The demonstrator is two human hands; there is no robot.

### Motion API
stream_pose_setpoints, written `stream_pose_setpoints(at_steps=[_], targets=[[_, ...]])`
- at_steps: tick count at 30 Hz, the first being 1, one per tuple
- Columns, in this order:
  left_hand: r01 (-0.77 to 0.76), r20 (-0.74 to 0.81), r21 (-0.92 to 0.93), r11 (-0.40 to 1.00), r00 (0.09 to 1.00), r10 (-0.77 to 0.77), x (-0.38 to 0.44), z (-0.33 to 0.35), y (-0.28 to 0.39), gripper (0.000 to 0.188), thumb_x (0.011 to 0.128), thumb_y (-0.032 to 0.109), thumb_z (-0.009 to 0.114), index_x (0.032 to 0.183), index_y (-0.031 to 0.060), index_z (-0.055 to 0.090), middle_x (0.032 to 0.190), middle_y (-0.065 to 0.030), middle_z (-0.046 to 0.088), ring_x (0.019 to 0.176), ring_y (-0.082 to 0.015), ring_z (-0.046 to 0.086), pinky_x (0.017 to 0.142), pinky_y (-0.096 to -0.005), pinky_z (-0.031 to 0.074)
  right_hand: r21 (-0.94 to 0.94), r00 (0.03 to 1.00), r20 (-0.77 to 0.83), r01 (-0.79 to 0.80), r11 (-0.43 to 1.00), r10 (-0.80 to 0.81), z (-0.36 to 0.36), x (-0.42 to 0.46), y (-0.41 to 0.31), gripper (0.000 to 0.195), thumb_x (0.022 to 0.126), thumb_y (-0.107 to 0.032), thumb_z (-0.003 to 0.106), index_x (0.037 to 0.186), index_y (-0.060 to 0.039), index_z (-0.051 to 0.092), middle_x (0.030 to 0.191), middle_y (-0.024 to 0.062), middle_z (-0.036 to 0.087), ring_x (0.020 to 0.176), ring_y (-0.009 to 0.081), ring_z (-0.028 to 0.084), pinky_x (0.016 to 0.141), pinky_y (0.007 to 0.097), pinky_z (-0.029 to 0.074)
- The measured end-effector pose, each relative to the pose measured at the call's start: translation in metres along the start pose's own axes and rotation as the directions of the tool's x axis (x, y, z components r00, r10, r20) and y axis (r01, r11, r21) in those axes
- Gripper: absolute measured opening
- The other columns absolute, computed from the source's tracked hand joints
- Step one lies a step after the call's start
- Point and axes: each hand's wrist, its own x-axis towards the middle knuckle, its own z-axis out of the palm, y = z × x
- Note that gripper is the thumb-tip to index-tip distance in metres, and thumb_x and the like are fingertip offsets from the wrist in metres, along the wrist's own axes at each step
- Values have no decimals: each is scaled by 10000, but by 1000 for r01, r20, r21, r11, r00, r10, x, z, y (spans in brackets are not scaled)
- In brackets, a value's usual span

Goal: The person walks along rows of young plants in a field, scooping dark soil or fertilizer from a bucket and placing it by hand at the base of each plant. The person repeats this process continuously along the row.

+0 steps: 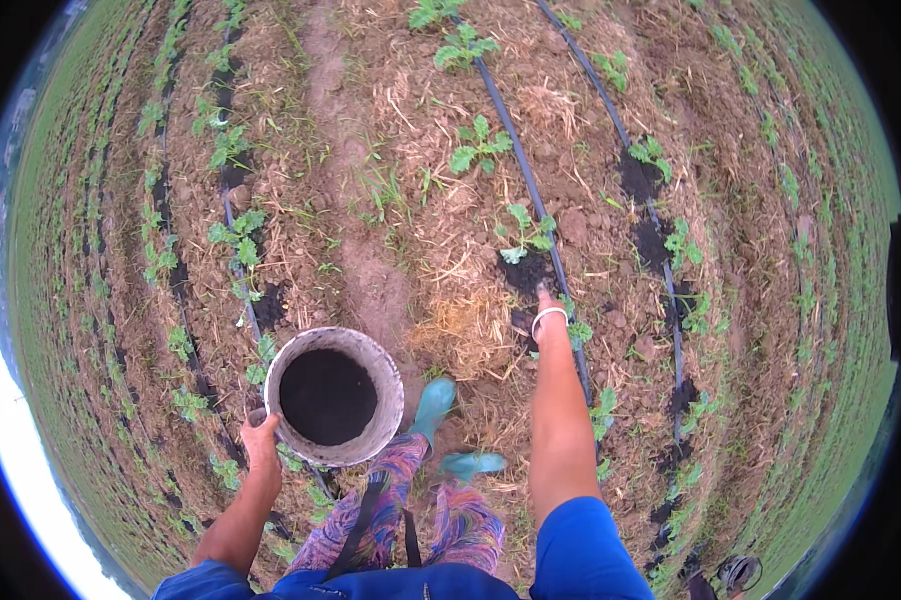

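Observation:
My left hand (261, 433) grips the rim of a round, pale plastic bucket (392, 360), its thumb over the edge. Dark, fine soil-like material (329, 397) lies inside the bucket. Stretched out to the right, my right hand (546, 304) is low over the ground, with a white bangle (549, 315) at the wrist. Just beyond its fingers is a black patch of the same-looking material (527, 271), at the base of a young leafy plant (527, 231). The fingers are partly hidden and dark, so I cannot tell whether they hold anything. A black drip irrigation line (521, 154) runs beside the plant.
My teal boots (435, 409) stand on the soil near dry straw (461, 330). Another drip line (675, 315), with plants and black patches along it, runs to the right. More plant rows (172, 262) lie left. Part of another person (739, 574) shows at lower right.

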Motion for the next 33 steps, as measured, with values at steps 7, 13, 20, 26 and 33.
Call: stream_pose_setpoints(at_steps=[7,13,20,26,33], targets=[[81,-263,-84,993,960,-100,6,-161,5,298,682,160,722,930,34,615,773,-18,596,632,-132,524,564,-294,417,-628,970,224,220,747,-97,-53,-177,0,358,811,-231,664,1099,-20,648,944,139,685,838,244,649,789,355,505],[216,-378,-229,949,879,-291,-3,-198,60,407,652,260,738,931,53,526,712,-32,507,550,-150,460,454,-316,341,-949,966,-174,-113,294,-190,-173,-241,-15,380,677,-258,721,954,-1,673,979,247,654,979,396,618,840,447,488],[158,-293,-344,926,919,-265,23,-202,117,442,642,270,744,907,62,457,749,-53,481,568,-170,461,473,-343,377,-937,953,-251,-195,290,-168,-185,-253,-62,384,658,-219,721,964,5,662,1043,238,650,974,369,636,839,430,508],[140,-231,-377,915,943,-240,95,-180,193,402,631,256,743,881,43,512,761,-71,512,551,-186,464,480,-339,382,-915,970,-229,-241,324,76,-142,-239,-55,365,728,-181,713,1043,-15,631,1059,204,654,967,349,631,819,422,490],[161,-89,-330,930,976,-200,199,-97,328,342,629,244,768,781,68,517,659,-39,484,512,-169,445,445,-321,372,-950,952,-234,-267,162,195,-96,-326,-63,340,781,-143,628,1100,-30,590,1049,188,649,951,326,627,790,408,489]])
